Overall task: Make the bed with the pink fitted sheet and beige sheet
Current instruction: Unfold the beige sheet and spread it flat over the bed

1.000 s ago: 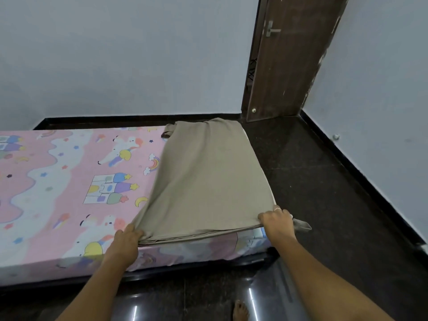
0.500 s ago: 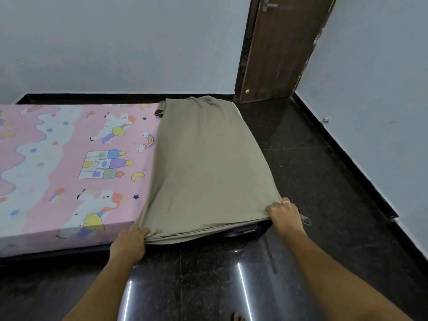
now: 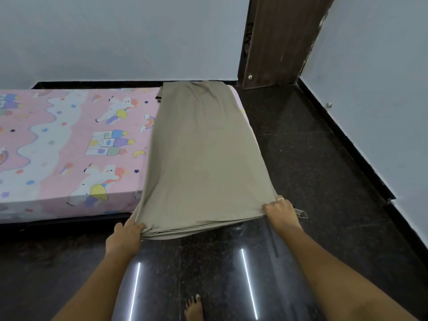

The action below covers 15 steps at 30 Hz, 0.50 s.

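The pink fitted sheet (image 3: 69,144), printed with unicorns and castles, covers the low mattress on the left. A folded beige sheet (image 3: 203,154) lies across the mattress's right end, its near edge hanging out past the bed's front side over the floor. My left hand (image 3: 125,232) grips the near left corner of the beige sheet. My right hand (image 3: 281,210), with a ring on one finger, grips the near right corner; a small tab of cloth sticks out beside it.
Dark polished floor (image 3: 312,170) runs to the right of the bed and under me, reflecting two light strips. A brown door (image 3: 280,40) stands at the back right. Pale walls close in behind and on the right. My bare foot (image 3: 194,308) shows at the bottom.
Both hands have drawn the beige sheet's near edge toward me, from on the mattress to beyond its front side. The sheet now lies longer and flatter.
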### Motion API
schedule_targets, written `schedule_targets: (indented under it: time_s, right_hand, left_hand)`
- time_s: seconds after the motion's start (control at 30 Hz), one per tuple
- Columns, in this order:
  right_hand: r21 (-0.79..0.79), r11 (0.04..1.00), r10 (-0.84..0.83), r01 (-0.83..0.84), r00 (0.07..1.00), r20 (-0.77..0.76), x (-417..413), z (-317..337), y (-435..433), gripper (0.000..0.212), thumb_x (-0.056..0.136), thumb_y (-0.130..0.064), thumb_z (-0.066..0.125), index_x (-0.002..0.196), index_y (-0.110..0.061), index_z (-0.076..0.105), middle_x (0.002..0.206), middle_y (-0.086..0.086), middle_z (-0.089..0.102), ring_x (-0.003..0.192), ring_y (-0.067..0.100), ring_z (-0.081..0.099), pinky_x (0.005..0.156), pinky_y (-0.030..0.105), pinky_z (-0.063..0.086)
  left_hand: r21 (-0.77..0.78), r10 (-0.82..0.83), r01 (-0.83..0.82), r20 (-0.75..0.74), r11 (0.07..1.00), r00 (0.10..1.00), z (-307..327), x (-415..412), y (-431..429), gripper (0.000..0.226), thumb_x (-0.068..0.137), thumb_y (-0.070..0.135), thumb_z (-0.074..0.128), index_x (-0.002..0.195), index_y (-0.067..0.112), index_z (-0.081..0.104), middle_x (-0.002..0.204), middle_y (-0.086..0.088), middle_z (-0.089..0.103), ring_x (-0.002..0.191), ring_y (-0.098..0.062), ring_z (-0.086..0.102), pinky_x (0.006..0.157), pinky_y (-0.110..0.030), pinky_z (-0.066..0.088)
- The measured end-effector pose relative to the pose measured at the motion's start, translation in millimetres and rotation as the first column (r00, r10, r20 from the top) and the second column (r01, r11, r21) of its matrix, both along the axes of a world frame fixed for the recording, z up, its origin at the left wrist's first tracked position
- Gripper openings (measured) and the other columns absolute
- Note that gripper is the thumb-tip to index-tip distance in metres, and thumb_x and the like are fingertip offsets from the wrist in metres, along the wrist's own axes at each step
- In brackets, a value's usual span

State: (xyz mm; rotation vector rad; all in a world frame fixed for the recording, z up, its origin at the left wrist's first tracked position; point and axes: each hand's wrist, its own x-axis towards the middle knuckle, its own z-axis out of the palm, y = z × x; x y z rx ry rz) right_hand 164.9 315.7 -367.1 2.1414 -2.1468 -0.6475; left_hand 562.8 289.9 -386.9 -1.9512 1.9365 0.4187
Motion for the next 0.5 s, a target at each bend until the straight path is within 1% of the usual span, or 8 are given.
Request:
schedule_targets:
  time_s: [0.07,0.1,0.13,0.2,0.23,0.27,0.33,0.5]
  right_hand:
    - [0.035,0.999,0.016,-0.016,1.000,0.016,-1.8,5.5,22.2,0.025,0.092,-0.005,0.045,0.109,-0.014,0.062,0.104,0.007,0.069,0.108,0.029,0.054,0.085,0.034,0.043]
    - [0.047,0.999,0.024,-0.024,1.000,-0.003,-2.7,7.3,31.8,0.019,0.087,-0.006,0.055,0.101,-0.014,0.065,0.095,0.007,0.071,0.100,0.029,0.058,0.080,0.034,0.046]
    - [0.048,0.998,0.029,-0.030,1.000,0.011,-3.5,9.9,38.6,0.013,0.075,-0.007,0.071,0.085,-0.015,0.069,0.078,0.006,0.071,0.085,0.028,0.062,0.069,0.033,0.049]
    - [-0.018,0.998,0.067,-0.066,0.998,0.015,-10.7,10.5,53.7,0.027,0.047,-0.008,0.089,0.060,-0.016,0.066,0.055,0.003,0.063,0.061,0.026,0.060,0.051,0.030,0.049]
    - [0.003,0.998,0.055,-0.055,0.998,0.012,-12.3,14.3,61.3,0.022,0.057,-0.008,0.085,0.068,-0.015,0.068,0.064,0.004,0.066,0.068,0.026,0.062,0.057,0.032,0.050]
    - [0.014,0.997,0.074,-0.074,0.997,0.021,-13.6,16.8,69.4,0.014,0.076,-0.006,0.071,0.087,-0.014,0.068,0.083,0.006,0.069,0.085,0.028,0.062,0.069,0.035,0.050]
    - [0.015,0.996,0.087,-0.088,0.996,0.024,-21.8,10.8,80.7,0.027,0.093,-0.002,0.043,0.112,-0.012,0.059,0.111,0.006,0.063,0.108,0.028,0.053,0.086,0.036,0.044]
    - [-0.003,0.995,0.103,-0.103,0.993,0.056,-21.9,15.7,100.2,0.030,0.092,0.001,0.042,0.115,-0.010,0.058,0.115,0.007,0.056,0.107,0.029,0.053,0.087,0.037,0.044]
  left_hand:
    - [0.014,0.012,-0.012,0.020,1.000,1.000,-0.8,-4.7,21.3,0.046,0.095,0.014,0.036,0.135,0.036,0.040,0.134,0.002,0.034,0.115,-0.022,0.036,0.086,-0.036,0.047]
    - [0.020,0.019,-0.019,0.030,1.000,0.999,-1.0,-7.8,32.2,0.046,0.096,0.014,0.035,0.136,0.036,0.040,0.134,0.002,0.034,0.115,-0.022,0.036,0.086,-0.036,0.047]
    - [0.020,0.029,-0.029,0.035,0.999,0.999,-1.3,-9.9,41.1,0.046,0.096,0.014,0.034,0.135,0.037,0.040,0.135,0.003,0.034,0.116,-0.022,0.036,0.086,-0.036,0.046]
    - [0.015,0.048,-0.049,0.047,0.999,0.998,0.0,-16.5,58.1,0.045,0.096,0.014,0.034,0.133,0.038,0.042,0.136,0.003,0.033,0.115,-0.022,0.037,0.085,-0.036,0.046]
    - [0.009,0.058,-0.058,0.052,0.998,0.997,2.0,-19.6,64.5,0.044,0.096,0.014,0.034,0.132,0.038,0.043,0.135,0.003,0.033,0.115,-0.022,0.037,0.085,-0.036,0.046]
    - [0.000,0.068,-0.068,0.055,0.998,0.996,4.4,-22.6,69.7,0.043,0.096,0.014,0.034,0.131,0.037,0.045,0.134,0.003,0.033,0.115,-0.022,0.037,0.084,-0.036,0.046]
    - [-0.015,0.090,-0.089,0.059,0.996,0.994,9.4,-27.6,76.9,0.042,0.096,0.014,0.036,0.131,0.037,0.045,0.134,0.003,0.033,0.114,-0.023,0.038,0.083,-0.035,0.047]
    - [-0.069,0.124,-0.119,0.079,0.990,0.989,17.1,-29.4,94.4,0.041,0.097,0.015,0.037,0.131,0.037,0.045,0.132,0.003,0.031,0.111,-0.024,0.037,0.079,-0.033,0.048]
